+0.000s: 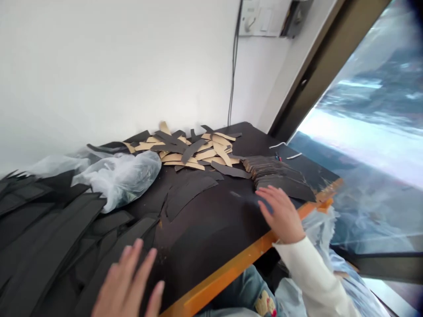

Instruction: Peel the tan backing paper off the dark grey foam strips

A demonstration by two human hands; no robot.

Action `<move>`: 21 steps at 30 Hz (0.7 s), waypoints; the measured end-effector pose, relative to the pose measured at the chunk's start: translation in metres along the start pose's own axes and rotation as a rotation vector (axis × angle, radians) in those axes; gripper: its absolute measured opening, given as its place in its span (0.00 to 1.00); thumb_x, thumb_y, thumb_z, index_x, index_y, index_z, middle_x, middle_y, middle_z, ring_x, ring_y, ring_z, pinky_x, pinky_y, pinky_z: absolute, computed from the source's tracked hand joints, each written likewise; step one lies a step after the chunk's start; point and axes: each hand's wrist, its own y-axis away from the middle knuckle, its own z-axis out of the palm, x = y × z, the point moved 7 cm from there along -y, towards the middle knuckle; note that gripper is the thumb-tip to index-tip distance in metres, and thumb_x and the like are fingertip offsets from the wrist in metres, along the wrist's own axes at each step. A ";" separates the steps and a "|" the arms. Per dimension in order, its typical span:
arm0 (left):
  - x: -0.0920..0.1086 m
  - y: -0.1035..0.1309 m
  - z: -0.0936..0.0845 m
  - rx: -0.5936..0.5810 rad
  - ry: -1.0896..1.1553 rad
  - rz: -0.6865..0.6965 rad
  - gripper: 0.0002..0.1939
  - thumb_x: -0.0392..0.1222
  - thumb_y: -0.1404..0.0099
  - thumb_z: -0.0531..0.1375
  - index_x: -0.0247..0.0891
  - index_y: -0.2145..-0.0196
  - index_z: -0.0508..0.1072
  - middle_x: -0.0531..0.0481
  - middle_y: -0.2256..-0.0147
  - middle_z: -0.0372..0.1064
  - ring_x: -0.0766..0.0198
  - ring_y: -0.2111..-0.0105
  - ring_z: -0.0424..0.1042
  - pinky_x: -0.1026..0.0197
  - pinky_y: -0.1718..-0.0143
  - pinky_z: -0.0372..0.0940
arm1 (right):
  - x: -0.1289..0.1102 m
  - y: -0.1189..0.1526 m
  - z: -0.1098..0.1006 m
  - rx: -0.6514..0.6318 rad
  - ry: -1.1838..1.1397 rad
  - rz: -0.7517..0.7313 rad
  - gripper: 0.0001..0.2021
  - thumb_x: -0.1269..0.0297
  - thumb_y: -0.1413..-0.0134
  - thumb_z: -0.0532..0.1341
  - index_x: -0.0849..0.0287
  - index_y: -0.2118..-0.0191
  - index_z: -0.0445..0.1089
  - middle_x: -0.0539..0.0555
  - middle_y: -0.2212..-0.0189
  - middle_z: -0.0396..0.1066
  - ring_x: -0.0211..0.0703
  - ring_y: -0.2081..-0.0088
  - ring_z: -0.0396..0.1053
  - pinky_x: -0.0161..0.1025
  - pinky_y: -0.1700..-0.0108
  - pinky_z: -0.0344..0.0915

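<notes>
On the dark surface point(211, 224), the black stack point(280, 178) lies overlapped, probably for easy picking, beside my unclenched right hand point(284, 216); my left hand point(124, 284) spreads open near loose black pieces point(62, 233).

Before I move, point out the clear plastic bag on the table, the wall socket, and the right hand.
Clear plastic bag point(127, 176): head view, its bunched middle.
Wall socket point(248, 22): head view, its plate.
Right hand point(282, 215): head view, back of the hand.
</notes>
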 end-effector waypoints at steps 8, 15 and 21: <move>0.056 0.015 0.079 -0.182 -0.051 0.263 0.40 0.52 0.32 0.55 0.43 0.29 0.40 0.47 0.39 0.64 0.52 0.46 0.72 0.54 0.55 0.73 | 0.057 -0.020 0.034 -0.166 0.145 0.122 0.16 0.53 0.39 0.57 0.59 0.57 0.75 0.60 0.58 0.76 0.53 0.57 0.72 0.45 0.59 0.69; 0.053 0.016 0.077 -0.186 0.007 0.254 0.39 0.48 0.31 0.56 0.46 0.30 0.41 0.48 0.39 0.64 0.51 0.46 0.73 0.53 0.57 0.75 | 0.050 -0.019 0.033 -0.095 0.092 0.192 0.17 0.59 0.35 0.52 0.57 0.62 0.78 0.56 0.63 0.79 0.44 0.63 0.74 0.37 0.67 0.64; 0.057 0.015 0.072 -0.177 0.038 0.263 0.33 0.47 0.32 0.57 0.46 0.32 0.52 0.49 0.39 0.64 0.51 0.45 0.71 0.52 0.55 0.75 | 0.042 -0.008 0.003 0.035 -0.005 0.297 0.17 0.56 0.36 0.55 0.57 0.66 0.79 0.54 0.66 0.80 0.44 0.66 0.77 0.37 0.67 0.68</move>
